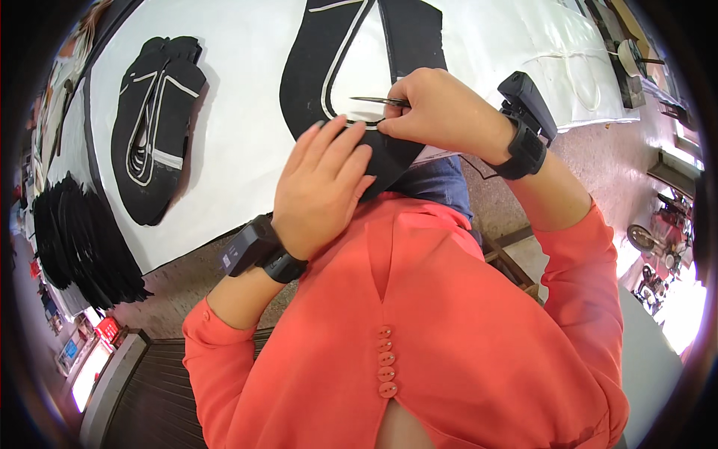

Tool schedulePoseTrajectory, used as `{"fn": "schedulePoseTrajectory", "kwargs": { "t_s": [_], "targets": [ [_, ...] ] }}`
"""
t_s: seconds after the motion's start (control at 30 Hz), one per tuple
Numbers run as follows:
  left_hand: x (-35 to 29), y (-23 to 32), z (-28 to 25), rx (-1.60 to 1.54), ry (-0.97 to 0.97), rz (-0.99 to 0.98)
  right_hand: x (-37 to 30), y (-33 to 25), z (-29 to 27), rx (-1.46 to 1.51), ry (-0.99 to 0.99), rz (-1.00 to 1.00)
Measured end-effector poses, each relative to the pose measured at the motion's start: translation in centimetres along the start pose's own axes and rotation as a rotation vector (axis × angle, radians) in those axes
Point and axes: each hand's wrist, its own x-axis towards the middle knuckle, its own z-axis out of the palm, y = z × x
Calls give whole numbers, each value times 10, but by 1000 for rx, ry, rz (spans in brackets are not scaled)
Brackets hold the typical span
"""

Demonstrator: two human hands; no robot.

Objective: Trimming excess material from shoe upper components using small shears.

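A large black curved piece of fabric (299, 82), edged on its inside with a thin white strip (330, 75), lies on the white table at its front edge. My left hand (318, 183) rests flat on its near part, fingers stretched out and their tips beside the strip. Thumb and fingers of my right hand (441, 112) are closed round a slim pointed metal tool (370, 99), whose tip points left over the opening in the piece. The grip hides its handle, so its exact kind cannot be told. My right thumb touches the piece by the strip.
A stack of similar black pieces with white edging (153, 135) lies on the left of the white table (232, 165). Many black strips (82, 239) hang over its left edge. Thin white cord (561, 56) crosses the covering at the right.
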Motion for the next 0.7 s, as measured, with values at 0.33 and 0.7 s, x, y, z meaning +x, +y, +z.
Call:
{"fn": "schedulePoseTrajectory", "kwargs": {
  "t_s": [0.33,0.7],
  "targets": [
    [9,-5,-2,-16,-70,123,-8,-1,-7,118,-35,21],
    [19,3,-3,105,-95,130,-2,8,-10,26,4,-27]
  ]
}}
